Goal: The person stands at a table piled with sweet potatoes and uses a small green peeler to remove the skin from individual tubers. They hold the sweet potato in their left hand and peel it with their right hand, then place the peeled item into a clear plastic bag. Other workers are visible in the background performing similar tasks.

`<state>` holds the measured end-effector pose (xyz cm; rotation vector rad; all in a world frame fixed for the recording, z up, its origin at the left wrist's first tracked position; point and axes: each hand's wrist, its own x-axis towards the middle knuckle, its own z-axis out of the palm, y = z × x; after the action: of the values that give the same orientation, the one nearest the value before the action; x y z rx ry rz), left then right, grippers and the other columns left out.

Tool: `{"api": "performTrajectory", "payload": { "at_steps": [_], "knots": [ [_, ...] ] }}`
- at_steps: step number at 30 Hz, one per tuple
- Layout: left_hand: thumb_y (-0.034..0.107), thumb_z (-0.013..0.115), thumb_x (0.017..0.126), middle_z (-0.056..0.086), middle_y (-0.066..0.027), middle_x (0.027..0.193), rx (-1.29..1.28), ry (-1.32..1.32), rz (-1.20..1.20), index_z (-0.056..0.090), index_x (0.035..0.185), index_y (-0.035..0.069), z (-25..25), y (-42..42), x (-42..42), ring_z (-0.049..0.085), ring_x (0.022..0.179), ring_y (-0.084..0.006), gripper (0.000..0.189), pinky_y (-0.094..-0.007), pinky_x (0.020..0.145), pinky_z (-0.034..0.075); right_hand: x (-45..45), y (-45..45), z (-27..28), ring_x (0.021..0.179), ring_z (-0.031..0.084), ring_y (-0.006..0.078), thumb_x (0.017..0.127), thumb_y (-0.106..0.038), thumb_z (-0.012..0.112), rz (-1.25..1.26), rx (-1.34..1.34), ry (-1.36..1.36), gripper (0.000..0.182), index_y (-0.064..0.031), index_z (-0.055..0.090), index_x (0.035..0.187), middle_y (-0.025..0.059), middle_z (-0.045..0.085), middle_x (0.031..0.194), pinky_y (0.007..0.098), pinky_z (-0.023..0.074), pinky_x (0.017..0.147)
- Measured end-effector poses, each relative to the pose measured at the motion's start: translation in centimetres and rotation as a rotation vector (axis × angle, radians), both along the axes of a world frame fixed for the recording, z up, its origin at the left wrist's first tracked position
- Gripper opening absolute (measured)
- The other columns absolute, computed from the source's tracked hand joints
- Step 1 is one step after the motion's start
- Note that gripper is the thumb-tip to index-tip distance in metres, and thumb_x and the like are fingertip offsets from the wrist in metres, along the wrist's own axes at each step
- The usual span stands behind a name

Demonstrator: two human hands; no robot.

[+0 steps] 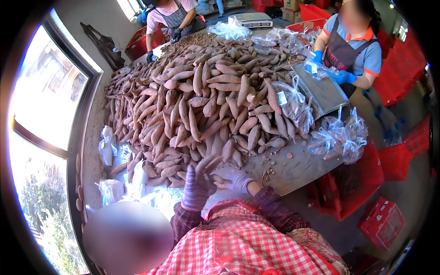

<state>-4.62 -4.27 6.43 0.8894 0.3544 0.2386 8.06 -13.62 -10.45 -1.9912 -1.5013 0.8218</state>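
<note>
My left hand (197, 189), in a purple striped glove, is raised at the near edge of a large heap of sweet potatoes (192, 103), its fingers apart and nothing visible in it. Just to its right, my right hand (238, 180), in a similar glove, closes around a small sweet potato (220, 182), partly hidden by the fingers. Both hands are low over the metal table (299, 165). Near my left hand, sweet potatoes lie beside clear plastic bags (137, 182).
Tied bags of sweet potatoes (338, 137) sit at the table's right edge beside a flat scale (319, 87). A co-worker in blue gloves (343, 77) holds a bag there; another works at the far left. Red crates (347, 185) stand below right; a window (44, 137) is left.
</note>
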Motion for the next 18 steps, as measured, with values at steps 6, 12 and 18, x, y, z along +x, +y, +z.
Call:
{"api": "performTrajectory", "payload": {
  "at_steps": [6, 12, 18],
  "knots": [
    [0.064, 0.039, 0.089, 0.046, -0.0211, 0.133, -0.134, 0.049, 0.142, 0.046, 0.130, 0.005, -2.1, 3.8, -2.8, 0.062, 0.076, -0.0164, 0.072, -0.0181, 0.045, 0.045, 1.3, -3.3, 1.3, 0.100, 0.060, 0.0335, 0.085, -0.033, 0.055, -0.096, -0.496, -0.065, 0.036, -0.0099, 0.062, 0.113, 0.0185, 0.062, 0.110, 0.0399, 0.0470, 0.088],
    [0.060, 0.042, 0.090, 0.054, -0.0172, 0.125, -0.069, 0.180, 0.154, 0.052, 0.123, 0.008, -4.3, 3.0, -4.5, 0.062, 0.073, -0.0135, 0.062, -0.0178, 0.047, 0.043, 7.8, -4.5, 4.3, 0.090, 0.063, 0.0280, 0.084, -0.030, 0.062, -0.436, -0.015, 0.228, 0.037, -0.0084, 0.060, 0.114, 0.0179, 0.065, 0.100, 0.0371, 0.0494, 0.080],
    [0.049, 0.045, 0.093, 0.059, -0.0144, 0.118, -0.157, 0.223, 0.004, 0.054, 0.121, 0.005, -3.9, 1.4, -2.6, 0.060, 0.074, -0.0130, 0.053, -0.0182, 0.052, 0.039, 17.2, -1.7, 2.4, 0.104, 0.057, 0.0396, 0.082, -0.036, 0.063, -1.034, -0.147, -0.208, 0.066, -0.0029, 0.037, 0.133, 0.0255, 0.057, 0.116, 0.0447, 0.0457, 0.090]
  ]
}}
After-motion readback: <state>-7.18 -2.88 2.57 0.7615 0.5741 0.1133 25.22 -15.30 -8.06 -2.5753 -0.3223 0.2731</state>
